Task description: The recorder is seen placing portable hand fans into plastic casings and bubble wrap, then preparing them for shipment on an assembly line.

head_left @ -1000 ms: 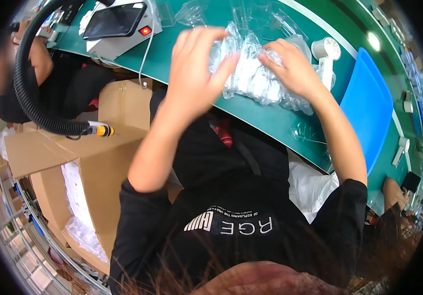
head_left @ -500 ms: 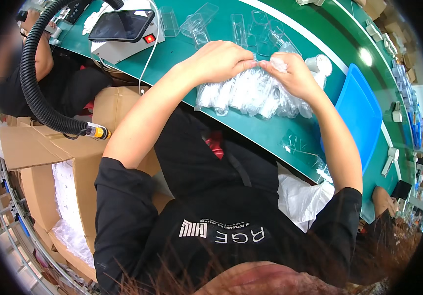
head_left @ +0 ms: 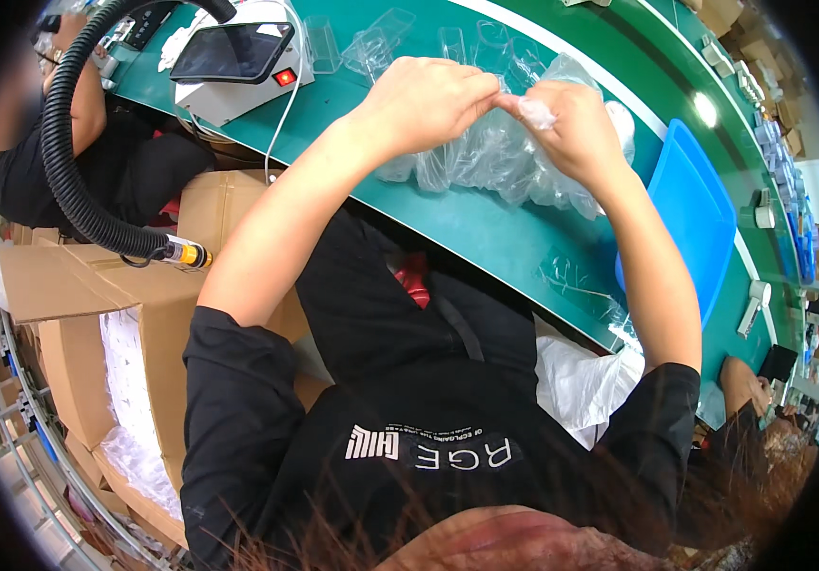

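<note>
Grips the bunched top of a clear plastic bag (head_left: 500, 164) with left hand (head_left: 433, 103) and right hand (head_left: 573, 131) above a green table (head_left: 490, 238).
Bends both forearms inward from spread elbows, meeting at the thumbs; turns the left hand knuckles up, fingers curled tight on the plastic; folds the right into a fist, pinching a whitish wad of film between thumb and forefinger, with the bag's body on the table below, left of a blue tray (head_left: 693, 209).
</note>
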The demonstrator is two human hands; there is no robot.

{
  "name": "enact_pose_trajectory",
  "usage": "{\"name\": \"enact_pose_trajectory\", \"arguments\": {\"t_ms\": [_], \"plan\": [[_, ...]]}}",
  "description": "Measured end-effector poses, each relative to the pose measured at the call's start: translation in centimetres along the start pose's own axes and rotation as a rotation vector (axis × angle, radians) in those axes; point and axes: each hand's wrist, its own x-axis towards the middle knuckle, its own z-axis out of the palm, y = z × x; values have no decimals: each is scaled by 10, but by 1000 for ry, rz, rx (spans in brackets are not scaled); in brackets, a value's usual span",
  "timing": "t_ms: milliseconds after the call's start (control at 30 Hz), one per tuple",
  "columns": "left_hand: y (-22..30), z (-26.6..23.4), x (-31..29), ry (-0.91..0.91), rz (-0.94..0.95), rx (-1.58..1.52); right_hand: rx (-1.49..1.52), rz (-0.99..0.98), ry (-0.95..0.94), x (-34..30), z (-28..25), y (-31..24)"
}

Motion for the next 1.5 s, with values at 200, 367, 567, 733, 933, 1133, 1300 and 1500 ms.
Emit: {"name": "enact_pose_trajectory", "arguments": {"t_ms": [200,367,567,733,933,1133,1300,1500], "plan": [[2,-1,3,65,-33,-31,162,-8,48,8,-6,1],[2,-2,11,-14,-80,-17,268,31,135,9,-3,7],[-4,-11,33,-14,-87,70,216,178,81,23,-31,13],[-8,-24,68,-95,-149,158,485,387,266,37,-52,36],[-3,-52,107,48,-75,197,104,383,279,60,-104,39],[-5,-56,141,308,-69,14,229,173,546,71,-88,77],[13,-60,150,768,-3,-527,573,93,664,97,-54,19],[-3,-75,153,548,-205,-437,162,272,324,95,-67,-6]]}}
